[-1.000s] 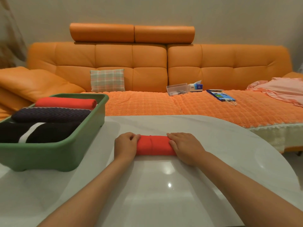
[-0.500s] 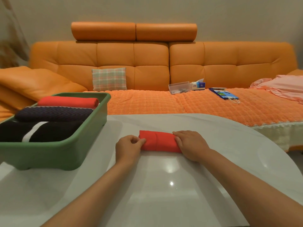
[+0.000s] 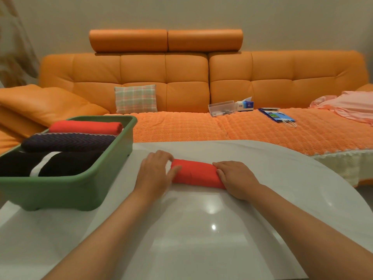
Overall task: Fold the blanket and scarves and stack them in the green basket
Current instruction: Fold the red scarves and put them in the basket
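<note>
A folded red scarf point(image 3: 196, 173) lies on the white table point(image 3: 201, 239) between my hands. My left hand point(image 3: 155, 174) is at its left end, fingers curled over the end and thumb against the cloth. My right hand point(image 3: 236, 178) grips its right end. The green basket point(image 3: 64, 190) stands at the table's left and holds three folded pieces side by side: a red one point(image 3: 86, 127) at the back, a dark zigzag-patterned one point(image 3: 68, 141) in the middle, and a black one with a white stripe point(image 3: 50, 163) in front.
An orange sofa point(image 3: 181, 81) runs behind the table, with a plaid cushion point(image 3: 136, 99), a clear plastic box point(image 3: 222, 108), a tissue pack point(image 3: 245, 104), a blue packet point(image 3: 276, 116) and a pink cloth point(image 3: 347, 106) on its right end.
Both hands and the red scarf have shifted slightly away from me and tilted; my left hand has moved up around the scarf's left end. The basket has not moved.
</note>
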A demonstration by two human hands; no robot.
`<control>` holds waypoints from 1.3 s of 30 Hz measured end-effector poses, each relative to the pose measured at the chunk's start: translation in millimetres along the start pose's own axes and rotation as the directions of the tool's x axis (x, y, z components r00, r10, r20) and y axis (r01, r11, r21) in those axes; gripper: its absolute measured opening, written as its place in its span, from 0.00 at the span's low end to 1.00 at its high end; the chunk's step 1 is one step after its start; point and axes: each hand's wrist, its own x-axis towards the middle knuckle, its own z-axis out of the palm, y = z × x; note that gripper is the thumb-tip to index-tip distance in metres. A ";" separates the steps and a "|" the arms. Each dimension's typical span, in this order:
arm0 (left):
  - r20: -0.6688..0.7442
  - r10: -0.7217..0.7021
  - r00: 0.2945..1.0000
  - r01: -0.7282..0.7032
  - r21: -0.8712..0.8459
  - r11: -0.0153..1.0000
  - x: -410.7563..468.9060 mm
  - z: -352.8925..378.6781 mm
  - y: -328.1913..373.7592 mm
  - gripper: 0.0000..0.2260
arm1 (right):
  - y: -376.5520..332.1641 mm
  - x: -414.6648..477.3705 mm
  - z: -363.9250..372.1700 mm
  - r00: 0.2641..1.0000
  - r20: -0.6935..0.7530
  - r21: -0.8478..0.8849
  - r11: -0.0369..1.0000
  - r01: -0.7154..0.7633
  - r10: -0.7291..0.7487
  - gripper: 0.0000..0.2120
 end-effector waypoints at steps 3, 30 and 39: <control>0.208 0.251 0.945 -0.268 0.059 0.962 3.3 4.4 7.2 0.21 | 2.1 0.6 -0.2 1.000 -0.001 0.020 1.000 0.020 -0.020 0.20; 0.441 0.240 0.865 -0.268 0.001 0.963 16.1 47.9 11.8 0.32 | -4.7 -4.9 2.4 0.990 0.000 -0.009 0.990 0.141 -0.141 0.36; 0.571 0.138 0.809 -0.181 0.019 0.983 25.6 28.3 4.2 0.24 | 4.9 -7.9 -17.6 0.982 0.175 0.047 0.997 0.065 -0.072 0.34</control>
